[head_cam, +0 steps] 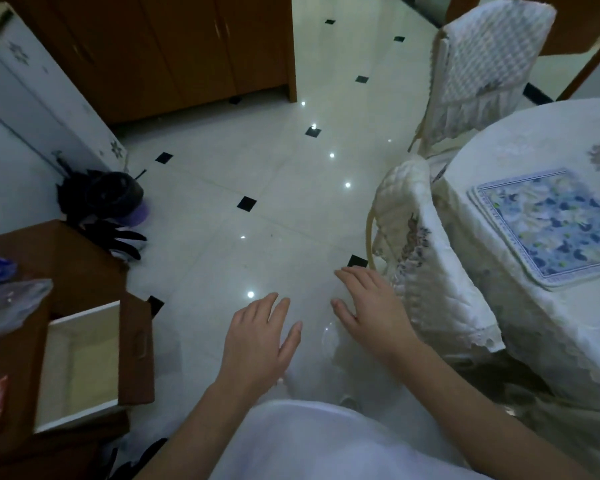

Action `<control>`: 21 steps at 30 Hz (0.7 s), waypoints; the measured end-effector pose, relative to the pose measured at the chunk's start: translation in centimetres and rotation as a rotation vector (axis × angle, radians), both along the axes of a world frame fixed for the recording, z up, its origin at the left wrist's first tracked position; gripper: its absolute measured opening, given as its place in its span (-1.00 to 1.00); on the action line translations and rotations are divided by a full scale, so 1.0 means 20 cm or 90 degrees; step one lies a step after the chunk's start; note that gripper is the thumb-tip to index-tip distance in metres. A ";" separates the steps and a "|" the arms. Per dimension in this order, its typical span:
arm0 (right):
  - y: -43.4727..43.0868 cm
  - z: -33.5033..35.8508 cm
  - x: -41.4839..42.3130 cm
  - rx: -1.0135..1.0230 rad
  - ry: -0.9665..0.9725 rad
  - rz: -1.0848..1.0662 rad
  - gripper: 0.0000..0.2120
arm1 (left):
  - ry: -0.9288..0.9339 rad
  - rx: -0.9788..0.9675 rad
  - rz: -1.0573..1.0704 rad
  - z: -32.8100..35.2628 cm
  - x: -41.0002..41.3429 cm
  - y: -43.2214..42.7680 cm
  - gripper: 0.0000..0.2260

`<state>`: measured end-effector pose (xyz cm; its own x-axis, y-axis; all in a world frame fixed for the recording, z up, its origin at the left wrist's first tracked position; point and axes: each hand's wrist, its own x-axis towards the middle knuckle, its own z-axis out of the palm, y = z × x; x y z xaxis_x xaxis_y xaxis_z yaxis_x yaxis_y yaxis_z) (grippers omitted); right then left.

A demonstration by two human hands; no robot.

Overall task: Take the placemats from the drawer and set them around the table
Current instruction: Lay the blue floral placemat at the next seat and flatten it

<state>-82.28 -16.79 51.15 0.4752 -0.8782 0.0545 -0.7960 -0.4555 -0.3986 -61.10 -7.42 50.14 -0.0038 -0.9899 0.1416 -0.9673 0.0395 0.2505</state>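
- In the head view, the left hand (257,341) and the right hand (371,313) hovered palm-down over the floor, fingers spread, each grip open and holding nothing.
- The stack of blue-and-white floral square placemats (551,226) lay flat on the counter, well apart from both hands, off to the right of the right hand and beyond a chair back.
- The counter was a round table draped in a cream embroidered tablecloth (520,341), its lace edge hanging down the side.
- Two chairs in quilted white covers stood against it: the near chair (426,271) just beside the right hand, the far chair (485,71) behind it.
- The floor (257,161) was glossy white tile with small black diamond insets and bright light reflections.
- A brown wooden cabinet (174,50) stood at the far side.
- At the left, the pulled-out wooden drawer with a pale interior (84,365) showed nothing inside, near the left hand.
- A dark bundle (108,199) sat on the floor beyond the drawer; what it was I could not tell.
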 end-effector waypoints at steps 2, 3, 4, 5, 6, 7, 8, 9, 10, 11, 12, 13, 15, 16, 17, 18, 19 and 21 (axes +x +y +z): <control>-0.11 0.00 0.05 -0.006 0.000 -0.012 -0.51 | -0.010 0.009 -0.023 -0.02 0.05 -0.14 -0.56; -0.15 -0.01 0.07 -0.007 0.002 -0.022 -0.51 | -0.014 0.022 -0.034 -0.02 0.07 -0.23 -0.56; -0.20 -0.02 0.08 -0.008 0.006 -0.038 -0.51 | -0.016 0.040 -0.047 -0.02 0.09 -0.31 -0.55; -0.23 -0.02 0.08 -0.012 0.010 -0.059 -0.51 | -0.015 0.053 -0.063 -0.02 0.10 -0.40 -0.54; -0.26 -0.02 0.08 -0.012 0.011 -0.085 -0.51 | -0.012 0.061 -0.082 -0.01 0.11 -0.49 -0.53; -0.28 -0.01 0.07 -0.008 0.011 -0.113 -0.51 | -0.008 0.065 -0.106 0.00 0.12 -0.58 -0.52; -0.29 0.00 0.06 -0.004 0.009 -0.142 -0.50 | -0.005 0.063 -0.135 0.01 0.12 -0.67 -0.52; -0.31 0.01 0.05 -0.005 0.006 -0.174 -0.50 | -0.002 0.057 -0.169 0.02 0.12 -0.77 -0.52; -0.32 0.02 0.03 -0.005 0.002 -0.208 -0.50 | 0.002 0.049 -0.206 0.04 0.10 -0.87 -0.53; -0.32 0.04 0.01 -0.005 -0.001 -0.246 -0.50 | 0.004 0.043 -0.243 0.05 0.07 -0.97 -0.53; -0.32 0.05 -0.01 -0.008 -0.004 -0.288 -0.51 | 0.006 0.040 -0.280 0.07 0.03 -1.06 -0.53; -0.31 0.07 -0.04 -0.015 -0.008 -0.332 -0.51 | 0.006 0.035 -0.320 0.10 -0.02 -1.14 -0.53; -0.28 0.10 -0.11 -0.028 -0.015 -0.415 -0.53 | 0.004 0.014 -0.405 0.13 -0.15 -1.29 -0.54; -0.26 0.11 -0.14 -0.032 -0.021 -0.451 -0.53 | 0.002 0.006 -0.447 0.14 -0.23 -1.35 -0.56; -0.24 0.11 -0.17 -0.035 -0.028 -0.483 -0.54 | -0.001 0.001 -0.485 0.15 -0.30 -1.40 -0.56; -0.22 0.11 -0.20 -0.036 -0.033 -0.515 -0.54 | -0.005 0.000 -0.518 0.15 -0.38 -1.44 -0.56; -0.21 0.11 -0.23 -0.035 -0.035 -0.548 -0.54 | -0.010 0.001 -0.545 0.16 -0.46 -1.47 -0.56; -0.19 0.10 -0.30 -0.032 -0.044 -0.603 -0.53 | -0.009 0.002 -0.587 0.16 -0.61 -1.52 -0.54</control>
<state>-88.19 -20.53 53.14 -0.4390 -0.8925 0.1037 -0.8185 0.3496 -0.4558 -73.22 -37.73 53.31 -0.7935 -0.5940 0.1324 -0.5557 0.7959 0.2401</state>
